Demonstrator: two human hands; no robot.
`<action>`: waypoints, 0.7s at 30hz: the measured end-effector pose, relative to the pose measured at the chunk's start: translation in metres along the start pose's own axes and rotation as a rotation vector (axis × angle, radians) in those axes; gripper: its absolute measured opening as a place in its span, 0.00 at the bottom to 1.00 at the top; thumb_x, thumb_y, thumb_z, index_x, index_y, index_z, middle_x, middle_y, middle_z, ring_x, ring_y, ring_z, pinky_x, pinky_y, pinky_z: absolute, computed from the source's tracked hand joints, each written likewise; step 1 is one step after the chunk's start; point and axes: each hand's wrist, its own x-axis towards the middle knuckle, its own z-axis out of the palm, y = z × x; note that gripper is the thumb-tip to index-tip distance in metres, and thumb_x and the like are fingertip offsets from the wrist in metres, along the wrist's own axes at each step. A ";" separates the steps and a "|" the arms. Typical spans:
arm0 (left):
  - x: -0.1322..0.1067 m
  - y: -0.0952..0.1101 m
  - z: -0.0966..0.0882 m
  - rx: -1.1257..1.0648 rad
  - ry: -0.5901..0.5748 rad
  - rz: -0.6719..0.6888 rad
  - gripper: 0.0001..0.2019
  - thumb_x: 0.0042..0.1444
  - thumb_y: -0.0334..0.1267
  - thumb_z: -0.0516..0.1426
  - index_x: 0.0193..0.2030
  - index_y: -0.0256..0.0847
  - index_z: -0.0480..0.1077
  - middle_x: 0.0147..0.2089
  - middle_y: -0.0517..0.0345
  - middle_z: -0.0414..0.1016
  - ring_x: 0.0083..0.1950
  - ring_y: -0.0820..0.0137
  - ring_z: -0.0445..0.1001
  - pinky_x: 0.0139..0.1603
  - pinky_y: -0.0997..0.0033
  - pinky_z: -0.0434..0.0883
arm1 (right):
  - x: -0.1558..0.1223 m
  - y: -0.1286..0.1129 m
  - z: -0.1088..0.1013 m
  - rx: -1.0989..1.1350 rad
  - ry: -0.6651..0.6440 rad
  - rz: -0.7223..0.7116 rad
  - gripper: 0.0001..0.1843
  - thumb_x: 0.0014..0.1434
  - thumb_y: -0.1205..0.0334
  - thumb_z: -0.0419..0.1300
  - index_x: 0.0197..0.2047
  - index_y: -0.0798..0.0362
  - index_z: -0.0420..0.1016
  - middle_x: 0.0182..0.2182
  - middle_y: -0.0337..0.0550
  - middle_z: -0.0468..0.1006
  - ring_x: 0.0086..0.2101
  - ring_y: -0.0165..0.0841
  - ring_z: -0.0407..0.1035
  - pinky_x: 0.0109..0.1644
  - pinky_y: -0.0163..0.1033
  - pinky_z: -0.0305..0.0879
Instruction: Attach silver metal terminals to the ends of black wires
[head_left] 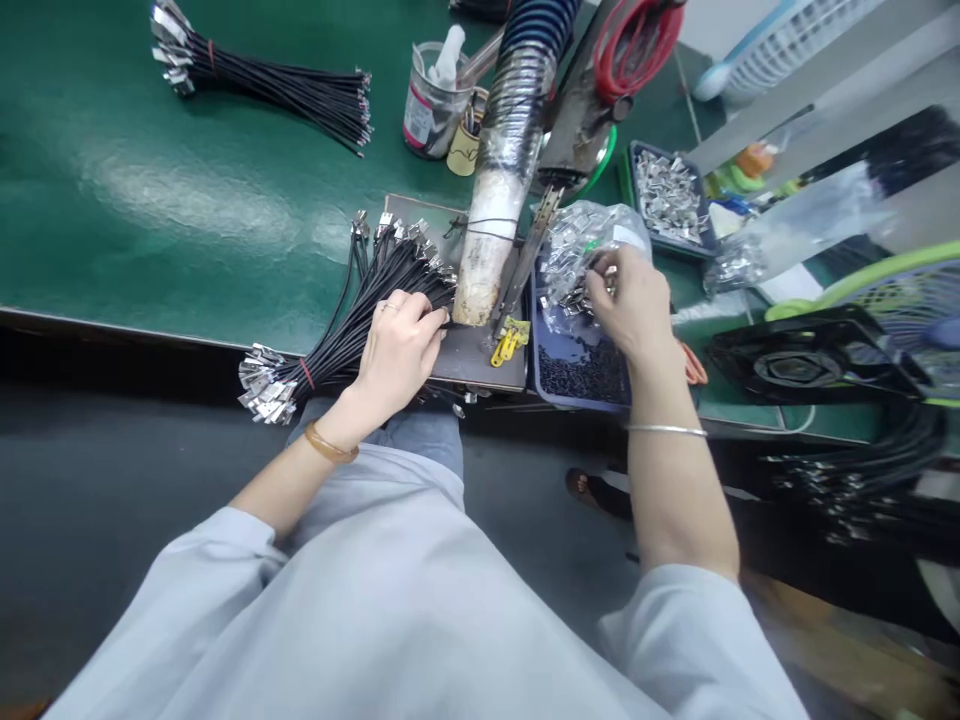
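Observation:
My left hand (401, 350) lies on a bundle of black wires (360, 320) with metal terminals at both ends, banded in red. Its fingers are curled and pinch one wire near the base of a flexible suction hose (499, 200). My right hand (630, 305) reaches into a clear plastic bag of small metal terminals (577, 250), fingers pinched together among them; whatever they hold is too small to make out. The bag rests over a dark blue tray of tiny black parts (581, 375).
A second black wire bundle (277, 85) lies far left on the green table (150, 200). A jar (431, 100), a tray of metal clips (667, 195), a red cable coil (637, 40), a fan (817, 365) and more wires (862, 480) stand around.

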 end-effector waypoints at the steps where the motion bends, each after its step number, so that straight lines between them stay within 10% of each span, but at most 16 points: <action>1: 0.000 -0.001 0.001 0.007 0.012 0.019 0.11 0.64 0.30 0.53 0.42 0.38 0.79 0.40 0.47 0.75 0.45 0.57 0.71 0.46 0.57 0.68 | 0.005 0.000 0.004 0.006 -0.004 0.004 0.07 0.59 0.55 0.60 0.33 0.46 0.66 0.34 0.48 0.79 0.38 0.44 0.74 0.49 0.52 0.71; 12: -0.004 -0.006 0.005 0.041 0.101 0.142 0.13 0.68 0.31 0.51 0.42 0.37 0.78 0.35 0.47 0.75 0.41 0.58 0.70 0.43 0.59 0.65 | -0.026 -0.010 -0.004 0.167 -0.124 -0.012 0.06 0.58 0.56 0.61 0.34 0.46 0.68 0.45 0.47 0.82 0.45 0.42 0.76 0.54 0.51 0.72; 21: -0.007 -0.009 0.008 0.076 0.291 0.179 0.16 0.70 0.34 0.50 0.39 0.36 0.80 0.34 0.50 0.73 0.37 0.64 0.67 0.40 0.64 0.64 | 0.010 -0.010 0.017 0.071 -0.036 0.107 0.05 0.58 0.65 0.61 0.34 0.46 0.67 0.47 0.51 0.82 0.57 0.47 0.72 0.65 0.55 0.63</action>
